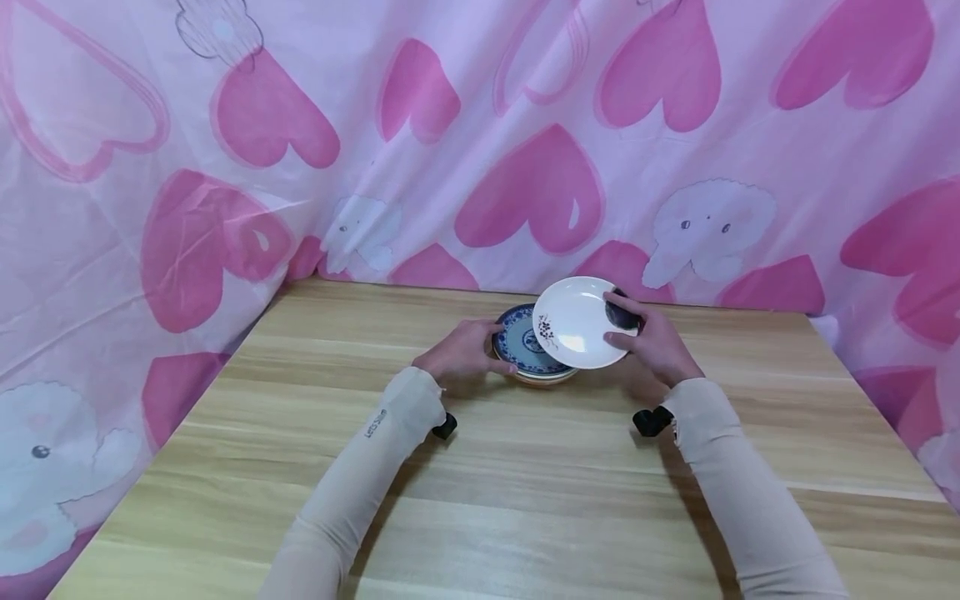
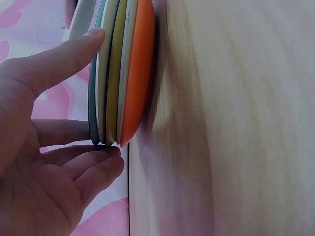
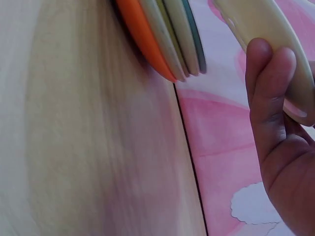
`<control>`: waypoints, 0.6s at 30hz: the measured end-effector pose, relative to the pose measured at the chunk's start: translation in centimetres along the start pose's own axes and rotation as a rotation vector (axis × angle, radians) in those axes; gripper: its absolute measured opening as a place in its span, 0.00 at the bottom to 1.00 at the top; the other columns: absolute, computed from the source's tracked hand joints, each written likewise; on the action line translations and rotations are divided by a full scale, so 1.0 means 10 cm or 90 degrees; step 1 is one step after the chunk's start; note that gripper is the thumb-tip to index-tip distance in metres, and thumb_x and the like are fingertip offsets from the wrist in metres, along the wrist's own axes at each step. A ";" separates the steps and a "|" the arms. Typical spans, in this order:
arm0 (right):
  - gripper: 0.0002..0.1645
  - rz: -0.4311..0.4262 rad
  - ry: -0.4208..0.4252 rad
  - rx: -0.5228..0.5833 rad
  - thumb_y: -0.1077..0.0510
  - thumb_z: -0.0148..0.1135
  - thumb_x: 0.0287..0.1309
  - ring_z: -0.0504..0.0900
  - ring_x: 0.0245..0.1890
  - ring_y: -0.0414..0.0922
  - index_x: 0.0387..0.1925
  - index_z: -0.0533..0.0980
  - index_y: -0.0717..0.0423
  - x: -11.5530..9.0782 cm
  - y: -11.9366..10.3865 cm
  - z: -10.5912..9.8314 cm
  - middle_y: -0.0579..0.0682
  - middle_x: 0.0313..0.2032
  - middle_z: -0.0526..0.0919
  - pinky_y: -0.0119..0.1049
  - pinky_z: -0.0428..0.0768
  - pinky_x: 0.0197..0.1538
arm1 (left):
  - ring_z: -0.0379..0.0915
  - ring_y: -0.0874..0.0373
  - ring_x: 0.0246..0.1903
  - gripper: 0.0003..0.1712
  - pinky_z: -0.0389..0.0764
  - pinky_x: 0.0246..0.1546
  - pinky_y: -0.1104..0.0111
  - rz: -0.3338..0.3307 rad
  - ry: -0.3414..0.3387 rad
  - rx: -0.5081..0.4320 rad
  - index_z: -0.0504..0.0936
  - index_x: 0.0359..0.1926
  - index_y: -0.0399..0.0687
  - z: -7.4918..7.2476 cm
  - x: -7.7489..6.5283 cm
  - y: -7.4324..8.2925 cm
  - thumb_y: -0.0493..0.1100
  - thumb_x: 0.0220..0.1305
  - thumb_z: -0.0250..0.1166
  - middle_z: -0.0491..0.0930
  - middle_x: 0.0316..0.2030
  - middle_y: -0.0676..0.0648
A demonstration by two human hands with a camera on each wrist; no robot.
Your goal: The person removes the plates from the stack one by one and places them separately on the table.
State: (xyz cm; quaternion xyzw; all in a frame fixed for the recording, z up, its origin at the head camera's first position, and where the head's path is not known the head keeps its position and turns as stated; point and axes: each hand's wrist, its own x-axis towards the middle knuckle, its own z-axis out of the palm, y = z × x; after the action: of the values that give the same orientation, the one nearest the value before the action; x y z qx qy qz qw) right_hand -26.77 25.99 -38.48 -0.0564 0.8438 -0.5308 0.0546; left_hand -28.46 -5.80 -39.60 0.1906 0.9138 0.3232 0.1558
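In the head view my right hand (image 1: 662,343) grips the right edge of a white plate (image 1: 577,321) with a small dark floral print. Its thumb lies on the upper face; in the right wrist view fingers (image 3: 275,78) press the underside. The plate is raised and tilted, partly covering a stack below. A blue-and-white patterned plate (image 1: 517,337) tops that stack, with cream and olive rims under it and an orange dish (image 2: 140,73) at the bottom. My left hand (image 1: 463,350) rests against the stack's left side, thumb and fingers spread and fairly straight along the rims.
The stack stands near the back edge of a light wood-grain table (image 1: 480,500). A pink curtain (image 1: 420,192) with hearts and white cartoon animals hangs behind and along both sides. Black wrist-worn devices (image 1: 651,422) sit below both cuffs.
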 end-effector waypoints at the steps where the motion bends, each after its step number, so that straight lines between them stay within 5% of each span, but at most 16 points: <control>1: 0.44 -0.001 -0.001 0.001 0.66 0.64 0.63 0.59 0.69 0.60 0.76 0.61 0.41 0.00 -0.01 -0.02 0.60 0.80 0.44 0.25 0.85 0.41 | 0.66 0.54 0.70 0.53 0.65 0.75 0.59 -0.003 -0.001 0.000 0.64 0.75 0.47 0.00 0.00 0.00 0.58 0.53 0.77 0.71 0.70 0.47; 18: 0.44 -0.009 0.032 -0.031 0.67 0.64 0.62 0.55 0.73 0.59 0.76 0.60 0.47 -0.07 0.06 -0.24 0.59 0.80 0.44 0.17 0.80 0.41 | 0.61 0.52 0.74 0.54 0.62 0.77 0.58 0.003 -0.007 0.010 0.61 0.76 0.45 -0.01 -0.01 0.01 0.58 0.54 0.76 0.66 0.74 0.45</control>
State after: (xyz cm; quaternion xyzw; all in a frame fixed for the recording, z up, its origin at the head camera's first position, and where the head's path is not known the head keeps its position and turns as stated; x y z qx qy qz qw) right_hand -26.46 28.46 -38.01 -0.0504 0.8573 -0.5115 0.0285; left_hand -28.37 -5.82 -39.44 0.1956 0.9150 0.3153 0.1584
